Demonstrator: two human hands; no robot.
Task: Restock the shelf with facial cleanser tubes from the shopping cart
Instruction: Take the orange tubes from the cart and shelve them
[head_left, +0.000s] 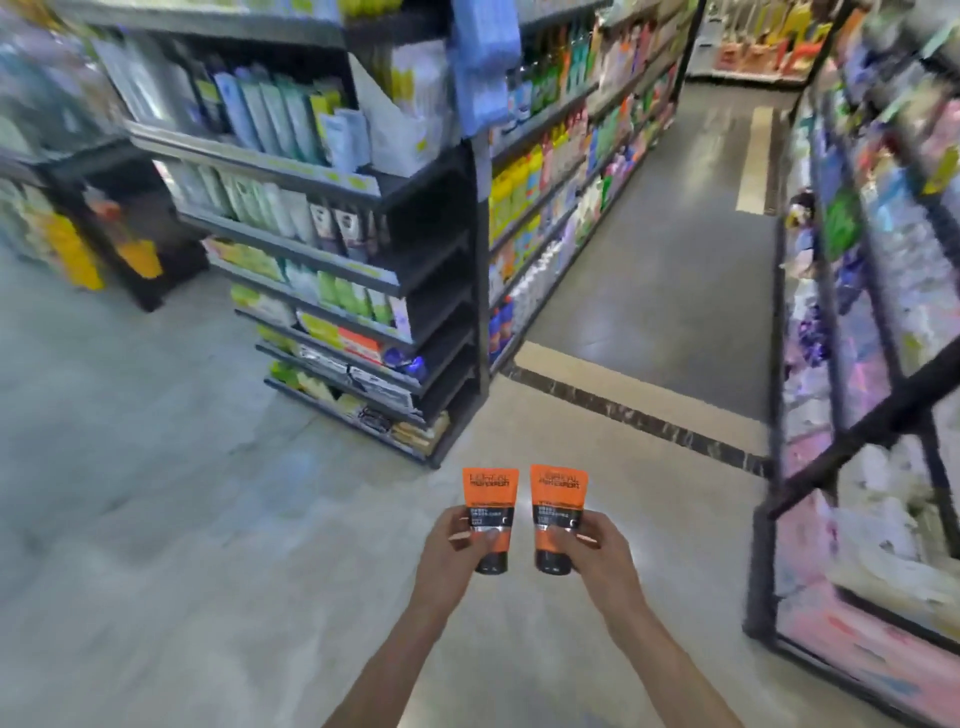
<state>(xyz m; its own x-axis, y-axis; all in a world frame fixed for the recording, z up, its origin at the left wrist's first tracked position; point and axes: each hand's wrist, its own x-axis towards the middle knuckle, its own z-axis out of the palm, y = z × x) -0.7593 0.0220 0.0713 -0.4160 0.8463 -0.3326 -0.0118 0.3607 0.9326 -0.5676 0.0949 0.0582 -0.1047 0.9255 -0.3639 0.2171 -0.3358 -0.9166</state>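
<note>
Two orange plastic tubes (491, 499) are showing a smooth sheen; the polished floor (208, 519) is gleaming; shelving (441, 249) is looking matt black.

Shop: aisle (670, 249) between stocked shelving (363, 208), rows of toiletries, bottles (519, 192).

Bare floor (156, 493) lay open ahead and to the left of both hands, nothing standing on it up to the shelving.

The left hand (452, 545) and right hand (597, 551) were each full, fingers wrapped round an orange facial cleanser tube (491, 514) and a second tube (558, 514), a narrow gap between the two.

The dark end-cap shelf unit (441, 249) blocked the way straight ahead. Its tiers were packed along the left; the right end of each tier showed dark, unfilled room.

The aisle (675, 270) ran clear between stocked shelving on either side.

The rack on the right (852, 415) stood near the right hand, crossed by a dark diagonal bar.
</note>
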